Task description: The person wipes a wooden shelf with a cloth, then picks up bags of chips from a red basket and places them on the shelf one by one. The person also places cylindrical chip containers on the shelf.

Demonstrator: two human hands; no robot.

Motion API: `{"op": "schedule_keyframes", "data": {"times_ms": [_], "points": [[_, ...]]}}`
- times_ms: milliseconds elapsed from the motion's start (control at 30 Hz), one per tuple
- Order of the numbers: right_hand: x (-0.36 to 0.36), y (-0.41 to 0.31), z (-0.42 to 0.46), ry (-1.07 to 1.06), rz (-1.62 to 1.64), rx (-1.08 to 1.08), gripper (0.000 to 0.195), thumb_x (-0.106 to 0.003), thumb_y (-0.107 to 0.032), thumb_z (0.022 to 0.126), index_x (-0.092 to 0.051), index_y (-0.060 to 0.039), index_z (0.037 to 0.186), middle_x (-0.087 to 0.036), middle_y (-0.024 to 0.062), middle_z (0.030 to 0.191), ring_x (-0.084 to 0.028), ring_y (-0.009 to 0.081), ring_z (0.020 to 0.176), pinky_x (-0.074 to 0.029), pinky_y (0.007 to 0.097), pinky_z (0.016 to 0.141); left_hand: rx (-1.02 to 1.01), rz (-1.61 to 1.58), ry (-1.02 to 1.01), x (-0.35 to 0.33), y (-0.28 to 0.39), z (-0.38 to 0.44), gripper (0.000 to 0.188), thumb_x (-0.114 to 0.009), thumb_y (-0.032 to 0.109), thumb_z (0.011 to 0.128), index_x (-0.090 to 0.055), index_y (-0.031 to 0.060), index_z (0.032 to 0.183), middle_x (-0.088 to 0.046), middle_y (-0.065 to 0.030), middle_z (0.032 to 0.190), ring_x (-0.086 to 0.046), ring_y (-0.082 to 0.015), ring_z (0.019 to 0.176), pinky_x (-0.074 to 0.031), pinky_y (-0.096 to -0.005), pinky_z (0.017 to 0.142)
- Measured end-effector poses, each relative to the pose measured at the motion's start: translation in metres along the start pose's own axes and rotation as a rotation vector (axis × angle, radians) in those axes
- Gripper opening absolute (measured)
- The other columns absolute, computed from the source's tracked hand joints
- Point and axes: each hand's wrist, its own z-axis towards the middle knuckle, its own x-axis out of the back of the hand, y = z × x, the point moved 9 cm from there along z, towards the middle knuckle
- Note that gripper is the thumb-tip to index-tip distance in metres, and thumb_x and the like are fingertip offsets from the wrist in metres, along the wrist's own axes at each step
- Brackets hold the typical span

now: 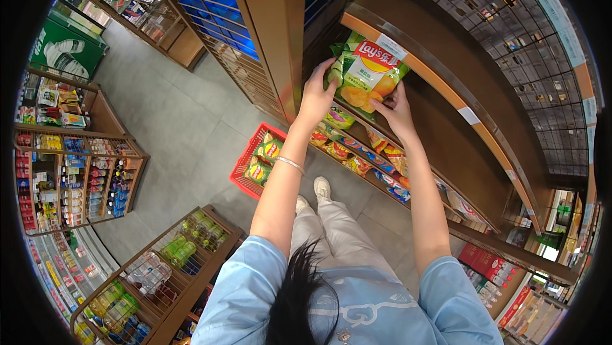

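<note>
A green bag of Lay's potato chips is between my hands at the left end of a brown shelf. My left hand grips its left edge, thumb towards the front. At the lower right corner, my right hand pinches the bag between thumb and fingers. Behind it, more green packaging shows, but I cannot tell how many bags stand there. On the floor to the left of my feet, a red plastic basket holds green Lay's bags; my left forearm hides part of it.
Lower shelves hold several snack bags. A brown upright post borders the shelf on the left. An upper shelf with an orange price rail overhangs the bag. Drink racks and a bottle stand flank the grey tiled floor.
</note>
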Motion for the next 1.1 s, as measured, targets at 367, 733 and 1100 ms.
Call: {"op": "schedule_keyframes", "data": {"times_ms": [367,733,1100], "points": [[-0.006,0.017,0.003,-0.006,0.059,-0.058,0.082,-0.072,-0.010,0.081,-0.020,-0.0052,0.144,-0.053,0.0137,0.123,-0.055,0.0203,0.110,-0.048,0.0317,0.088,-0.040,0.128,-0.017,0.000,-0.002,-0.002,0.047,-0.058,-0.002,0.081,-0.048,0.0039,0.126,-0.054,-0.0203,0.120,-0.051,-0.0403,0.110,-0.043,-0.0394,0.094],[-0.008,0.003,-0.008,0.097,0.004,-0.027,0.081,-0.072,0.003,0.076,-0.026,-0.0030,0.142,-0.056,0.0137,0.120,-0.058,0.0184,0.107,-0.049,0.0311,0.089,-0.031,0.198,-0.019,-0.002,-0.009,-0.011,0.053,-0.059,0.001,0.081,-0.043,0.0025,0.132,-0.051,-0.0206,0.126,-0.048,-0.0385,0.118,-0.039,-0.0394,0.101],[0.006,-0.004,-0.005,0.338,-0.208,0.105,0.054,-0.074,0.005,0.072,-0.050,0.0035,0.120,-0.059,0.0137,0.112,-0.061,0.0200,0.101,-0.055,0.0351,0.085,-0.095,0.332,-0.001,-0.008,-0.001,-0.022,0.067,-0.060,0.001,0.080,-0.032,0.0046,0.140,-0.036,-0.0187,0.143,-0.026,-0.0353,0.138,-0.018,-0.0466,0.114]]}}
